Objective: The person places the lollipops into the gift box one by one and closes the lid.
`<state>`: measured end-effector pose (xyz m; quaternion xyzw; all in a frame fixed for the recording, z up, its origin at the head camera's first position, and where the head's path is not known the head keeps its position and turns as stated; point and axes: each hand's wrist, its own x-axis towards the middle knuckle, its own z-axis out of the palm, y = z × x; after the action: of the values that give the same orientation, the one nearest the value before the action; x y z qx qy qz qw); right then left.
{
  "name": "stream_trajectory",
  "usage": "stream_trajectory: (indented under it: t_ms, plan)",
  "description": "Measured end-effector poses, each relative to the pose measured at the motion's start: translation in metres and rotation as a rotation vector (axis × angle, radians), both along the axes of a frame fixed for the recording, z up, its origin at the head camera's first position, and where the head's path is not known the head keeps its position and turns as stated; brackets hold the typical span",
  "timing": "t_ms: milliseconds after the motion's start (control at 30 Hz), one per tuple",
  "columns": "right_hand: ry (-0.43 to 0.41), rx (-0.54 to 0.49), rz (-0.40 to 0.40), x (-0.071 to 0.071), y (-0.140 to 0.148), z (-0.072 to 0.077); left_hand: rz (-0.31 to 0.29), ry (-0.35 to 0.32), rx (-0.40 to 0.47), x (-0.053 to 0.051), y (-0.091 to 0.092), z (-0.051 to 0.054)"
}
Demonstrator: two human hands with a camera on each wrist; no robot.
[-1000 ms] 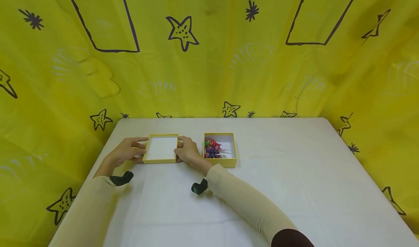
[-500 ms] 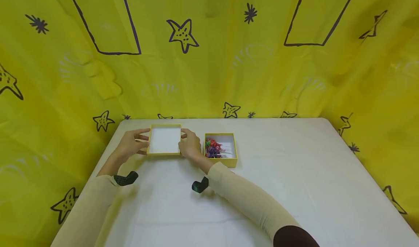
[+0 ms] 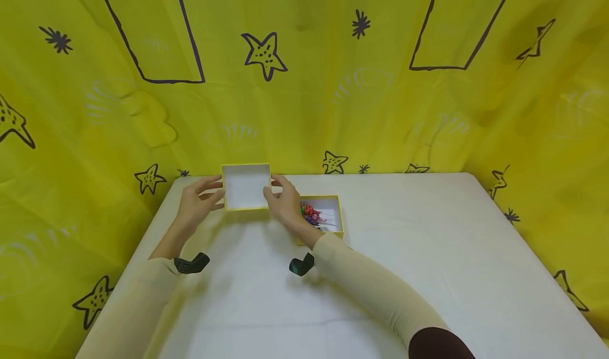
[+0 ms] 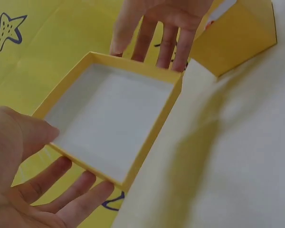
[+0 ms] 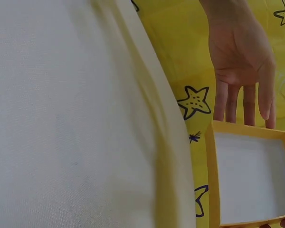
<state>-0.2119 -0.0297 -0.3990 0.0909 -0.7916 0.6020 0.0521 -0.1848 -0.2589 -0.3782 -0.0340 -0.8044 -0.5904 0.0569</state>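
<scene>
A shallow yellow box lid (image 3: 247, 187), white inside, is raised off the table with its hollow side facing me. My left hand (image 3: 197, 203) grips its left edge; the left wrist view shows the thumb over the rim and the fingers along the outside. On the opposite edge, my right hand (image 3: 285, 203) holds the lid between thumb and fingers. Just behind the right hand, a yellow box (image 3: 340, 216) stands uncovered on the table. Several lollipops (image 3: 312, 214) in red, purple and green wrappers lie inside it, partly hidden by that hand.
The table (image 3: 428, 253) has a white cover. A yellow curtain (image 3: 304, 100) printed with stars hangs around its back and sides. Each wrist carries a dark camera mount (image 3: 192, 264).
Both hands have lifted the lid up from the table, slightly rightward, and tilted it so its inside faces me. The right hand now covers part of the lollipop box, which stays put.
</scene>
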Motion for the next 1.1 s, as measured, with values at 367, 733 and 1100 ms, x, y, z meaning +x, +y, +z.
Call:
stream_trajectory:
  t_ms: [367,733,1100]
  plan:
    - [-0.027,-0.185,-0.080,-0.001,0.007,0.009,0.068,-0.044,0.229,0.000,0.031,-0.003]
    - [-0.051,-0.205,-0.133,-0.001,0.007,0.008,0.145,-0.076,0.313,0.000,0.043,-0.008]
    - [-0.065,-0.206,-0.072,-0.001,0.012,0.015,0.139,-0.046,0.485,0.002,0.045,-0.009]
